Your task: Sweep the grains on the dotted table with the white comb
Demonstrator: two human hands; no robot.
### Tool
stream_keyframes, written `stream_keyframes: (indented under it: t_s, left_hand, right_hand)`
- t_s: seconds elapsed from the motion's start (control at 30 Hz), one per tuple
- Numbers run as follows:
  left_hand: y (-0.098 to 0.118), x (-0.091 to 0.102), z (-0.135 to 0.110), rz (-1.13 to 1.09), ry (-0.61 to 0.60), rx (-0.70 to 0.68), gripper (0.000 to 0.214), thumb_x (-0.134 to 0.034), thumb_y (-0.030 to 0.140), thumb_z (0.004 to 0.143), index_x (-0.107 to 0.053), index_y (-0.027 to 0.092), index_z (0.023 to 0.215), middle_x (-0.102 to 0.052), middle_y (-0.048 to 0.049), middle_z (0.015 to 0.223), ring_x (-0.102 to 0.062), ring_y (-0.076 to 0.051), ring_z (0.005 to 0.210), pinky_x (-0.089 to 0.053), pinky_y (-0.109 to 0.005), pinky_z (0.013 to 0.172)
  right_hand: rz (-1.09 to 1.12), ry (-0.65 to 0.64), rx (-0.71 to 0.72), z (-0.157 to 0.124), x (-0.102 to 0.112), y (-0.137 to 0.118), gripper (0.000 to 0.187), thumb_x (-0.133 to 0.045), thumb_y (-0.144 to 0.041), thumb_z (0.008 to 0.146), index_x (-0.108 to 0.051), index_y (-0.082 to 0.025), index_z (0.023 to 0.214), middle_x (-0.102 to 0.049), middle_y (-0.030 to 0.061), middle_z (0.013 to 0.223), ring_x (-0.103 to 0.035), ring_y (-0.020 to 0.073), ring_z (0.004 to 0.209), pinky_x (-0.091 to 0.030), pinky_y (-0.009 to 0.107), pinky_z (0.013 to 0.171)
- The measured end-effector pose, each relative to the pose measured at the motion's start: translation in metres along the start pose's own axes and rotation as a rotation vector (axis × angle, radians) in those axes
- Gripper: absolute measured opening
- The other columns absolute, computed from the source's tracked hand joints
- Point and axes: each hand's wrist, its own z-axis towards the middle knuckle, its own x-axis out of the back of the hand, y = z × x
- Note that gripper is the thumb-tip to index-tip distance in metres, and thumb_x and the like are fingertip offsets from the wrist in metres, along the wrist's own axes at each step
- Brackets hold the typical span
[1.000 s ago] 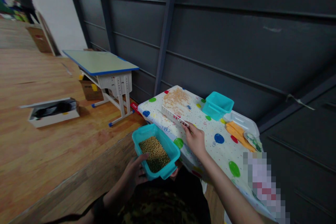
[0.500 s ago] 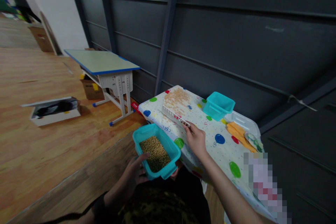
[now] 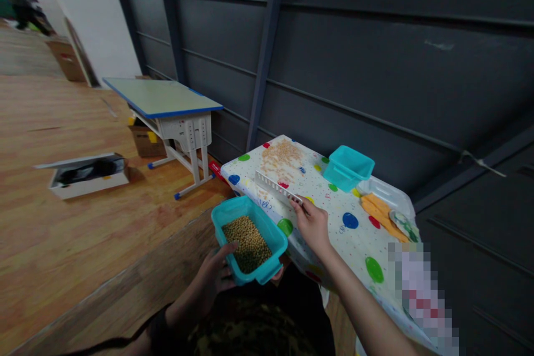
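Note:
My left hand (image 3: 213,270) grips the near-left rim of a turquoise plastic container (image 3: 271,229), its thumb over the edge. Small round yellowish beans, like soybeans (image 3: 248,238), partly fill that container, which is held just off the table's front edge. In my right hand (image 3: 311,221) is one end of a long white slotted strip (image 3: 273,184), slanting away to the left over the tabletop. A few tan bits (image 3: 263,194) lie on the near side of the strip. Beyond it, many small tan pieces (image 3: 283,156) are spread over the far-left corner.
The table (image 3: 321,245) wears a white cloth with coloured balloon prints. On its far side stand a second turquoise container (image 3: 348,168), a clear lid (image 3: 390,192) and an orange cloth (image 3: 379,214). A dark panelled wall (image 3: 354,55) rises behind; a desk (image 3: 167,97) stands left.
The white strip's far end has shifted slightly left and toward me, and its slotted face has tilted more upright. The container in my left hand has barely moved.

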Motion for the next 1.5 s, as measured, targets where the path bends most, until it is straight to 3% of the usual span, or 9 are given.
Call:
stream_keyframes:
  t_s: [0.13, 0.4, 0.57, 0.77, 0.97, 1.13, 1.3, 1.5]
  left_hand:
    - [-0.002, 0.001, 0.004, -0.006, 0.006, -0.008, 0.067, -0.083, 0.052, 0.087, -0.063, 0.018, 0.142, -0.083, -0.0212, 0.134, -0.082, -0.041, 0.120, -0.069, -0.052, 0.097]
    - [-0.001, 0.000, 0.002, 0.004, -0.004, -0.018, 0.063, -0.081, 0.052, 0.088, -0.064, 0.020, 0.139, -0.084, -0.0188, 0.131, -0.082, -0.040, 0.117, -0.070, -0.048, 0.090]
    - [0.001, -0.002, 0.001, 0.015, 0.027, 0.006, 0.061, -0.079, 0.053, 0.089, -0.062, 0.019, 0.137, -0.084, -0.0195, 0.133, -0.083, -0.041, 0.115, -0.068, -0.054, 0.097]
    - [0.002, -0.001, 0.000, -0.001, -0.023, -0.003, 0.065, -0.082, 0.054, 0.087, -0.062, 0.020, 0.139, -0.082, -0.0198, 0.137, -0.082, -0.040, 0.119, -0.065, -0.055, 0.104]
    - [0.002, 0.000, 0.001, -0.004, -0.025, -0.008, 0.070, -0.081, 0.053, 0.089, -0.060, 0.017, 0.144, -0.082, -0.0215, 0.136, -0.082, -0.040, 0.120, -0.066, -0.056, 0.105]
    - [0.004, -0.002, -0.001, 0.001, 0.025, 0.010, 0.067, -0.082, 0.050, 0.087, -0.061, 0.017, 0.142, -0.084, -0.0214, 0.132, -0.082, -0.041, 0.119, -0.065, -0.058, 0.106]
    - [0.005, -0.003, -0.005, 0.004, 0.000, -0.020, 0.064, -0.081, 0.051, 0.088, -0.064, 0.019, 0.141, -0.084, -0.0192, 0.132, -0.080, -0.042, 0.124, -0.066, -0.056, 0.106]
    - [0.000, 0.001, 0.002, -0.028, -0.007, -0.011, 0.066, -0.085, 0.052, 0.086, -0.063, 0.019, 0.139, -0.085, -0.0200, 0.127, -0.082, -0.041, 0.119, -0.067, -0.055, 0.102]
  right_hand:
    - [0.004, 0.045, -0.001, -0.001, 0.000, 0.001, 0.032, -0.060, -0.041, 0.105, -0.087, -0.023, 0.105, -0.089, 0.0074, 0.103, -0.084, 0.0265, 0.082, -0.066, 0.033, 0.076]
    - [0.035, 0.012, -0.011, -0.009, 0.007, -0.006, 0.031, -0.061, -0.042, 0.104, -0.088, -0.026, 0.104, -0.089, 0.0058, 0.099, -0.083, 0.0247, 0.076, -0.066, 0.031, 0.071]
    - [0.058, 0.003, -0.006, -0.021, 0.017, -0.016, 0.027, -0.064, -0.040, 0.103, -0.088, -0.026, 0.101, -0.088, 0.0045, 0.095, -0.081, 0.0238, 0.070, -0.066, 0.032, 0.071]
    - [0.089, 0.011, -0.034, -0.028, 0.024, -0.027, 0.028, -0.065, -0.038, 0.105, -0.088, -0.022, 0.101, -0.086, 0.0031, 0.087, -0.078, 0.0207, 0.067, -0.061, 0.027, 0.066]
    - [-0.060, 0.114, -0.014, -0.009, 0.015, -0.012, 0.034, -0.063, -0.043, 0.105, -0.088, -0.020, 0.101, -0.087, 0.0064, 0.091, -0.078, 0.0221, 0.066, -0.059, 0.027, 0.062]
    - [-0.112, 0.064, 0.032, 0.001, 0.001, -0.001, 0.036, -0.056, -0.039, 0.106, -0.087, -0.023, 0.110, -0.088, 0.0091, 0.103, -0.084, 0.0266, 0.081, -0.064, 0.031, 0.071]
    - [-0.108, 0.021, 0.022, -0.002, 0.002, -0.003, 0.035, -0.056, -0.040, 0.106, -0.087, -0.024, 0.109, -0.088, 0.0081, 0.098, -0.082, 0.0263, 0.074, -0.064, 0.033, 0.071]
    - [-0.145, 0.135, -0.041, 0.003, 0.006, 0.002, 0.042, -0.054, -0.046, 0.106, -0.087, -0.022, 0.106, -0.088, 0.0096, 0.093, -0.078, 0.0249, 0.064, -0.060, 0.032, 0.065]
